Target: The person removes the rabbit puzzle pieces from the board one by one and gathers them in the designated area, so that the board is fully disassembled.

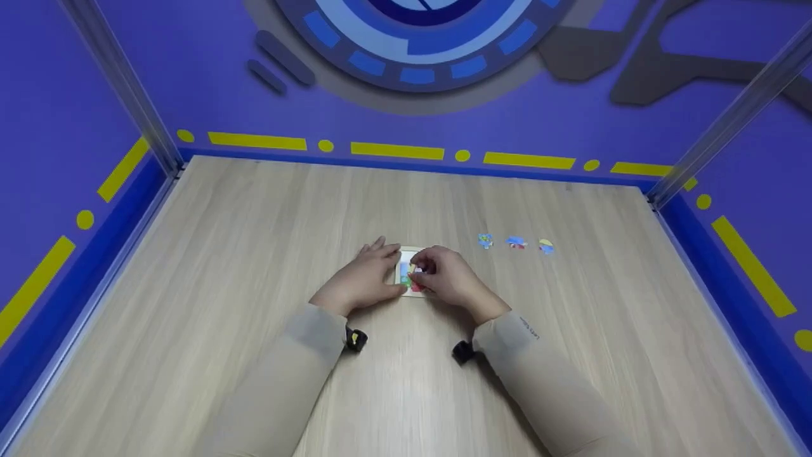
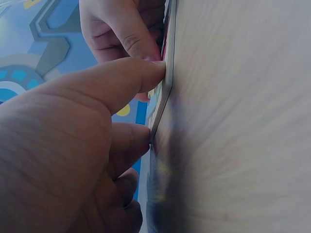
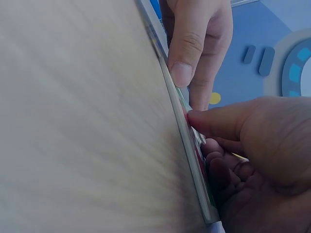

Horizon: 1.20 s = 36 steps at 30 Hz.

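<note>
A small framed jigsaw board [image 1: 398,273] with a colourful picture lies flat on the table, partly covered by both hands. My left hand [image 1: 363,277] rests at its left side, the thumb pressing on the near left corner and the extended fingers touching the far left edge. Over the board's right half, my right hand [image 1: 453,276] pinches a small, pale yellowish puzzle piece [image 1: 412,268] between thumb and index finger, low against the picture. In the right wrist view the curled fingers hide most of that piece. The board's thin edge [image 3: 183,145] shows there.
To the right, beyond the right hand, three loose puzzle pieces lie in a row: a blue-green one [image 1: 485,240], a blue and red one [image 1: 517,242] and a yellow and blue one [image 1: 546,246]. Blue panels [image 1: 406,120] wall the wooden table [image 1: 254,209] at the back and sides.
</note>
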### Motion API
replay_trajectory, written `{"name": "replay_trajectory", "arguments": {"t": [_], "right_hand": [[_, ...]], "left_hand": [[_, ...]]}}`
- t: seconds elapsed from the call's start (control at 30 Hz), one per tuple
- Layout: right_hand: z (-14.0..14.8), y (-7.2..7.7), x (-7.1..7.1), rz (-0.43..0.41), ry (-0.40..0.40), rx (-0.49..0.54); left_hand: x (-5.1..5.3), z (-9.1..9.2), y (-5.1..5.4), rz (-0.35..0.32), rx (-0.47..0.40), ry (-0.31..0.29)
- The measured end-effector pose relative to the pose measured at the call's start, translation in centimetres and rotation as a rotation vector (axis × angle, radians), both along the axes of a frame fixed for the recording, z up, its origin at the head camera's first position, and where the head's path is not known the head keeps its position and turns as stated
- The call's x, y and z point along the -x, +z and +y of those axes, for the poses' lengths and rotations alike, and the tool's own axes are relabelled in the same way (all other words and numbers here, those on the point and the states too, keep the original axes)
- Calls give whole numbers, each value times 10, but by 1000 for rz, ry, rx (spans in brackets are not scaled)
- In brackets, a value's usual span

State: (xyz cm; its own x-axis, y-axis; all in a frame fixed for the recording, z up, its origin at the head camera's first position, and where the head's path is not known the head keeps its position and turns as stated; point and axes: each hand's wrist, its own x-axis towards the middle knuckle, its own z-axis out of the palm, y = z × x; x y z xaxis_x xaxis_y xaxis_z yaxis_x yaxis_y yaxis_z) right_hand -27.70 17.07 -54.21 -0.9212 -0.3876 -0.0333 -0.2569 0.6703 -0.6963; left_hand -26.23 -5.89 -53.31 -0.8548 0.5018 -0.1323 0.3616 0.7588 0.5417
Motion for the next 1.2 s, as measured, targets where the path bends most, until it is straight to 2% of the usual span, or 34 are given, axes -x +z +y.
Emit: {"name": "replay_trajectory", "arguments": {"t": [0.37, 0.57, 0.8, 0.93, 1.07, 1.2], "right_hand": [[-1, 2, -1, -13, -4, 1], [-2, 4, -2, -19, -33, 0], [4, 6, 1, -96, -14, 87], [11, 11, 2, -121, 11, 113], [22, 17, 1, -180, 34, 163], [37, 22, 0, -182, 6, 144]], "left_hand": [[-1, 0, 0, -2, -4, 13], [0, 1, 1, 5, 5, 9], [-1, 2, 2, -8, -8, 22], [-1, 2, 1, 2, -15, 18], [-1, 2, 0, -4, -11, 24], [0, 2, 2, -15, -11, 27]]}}
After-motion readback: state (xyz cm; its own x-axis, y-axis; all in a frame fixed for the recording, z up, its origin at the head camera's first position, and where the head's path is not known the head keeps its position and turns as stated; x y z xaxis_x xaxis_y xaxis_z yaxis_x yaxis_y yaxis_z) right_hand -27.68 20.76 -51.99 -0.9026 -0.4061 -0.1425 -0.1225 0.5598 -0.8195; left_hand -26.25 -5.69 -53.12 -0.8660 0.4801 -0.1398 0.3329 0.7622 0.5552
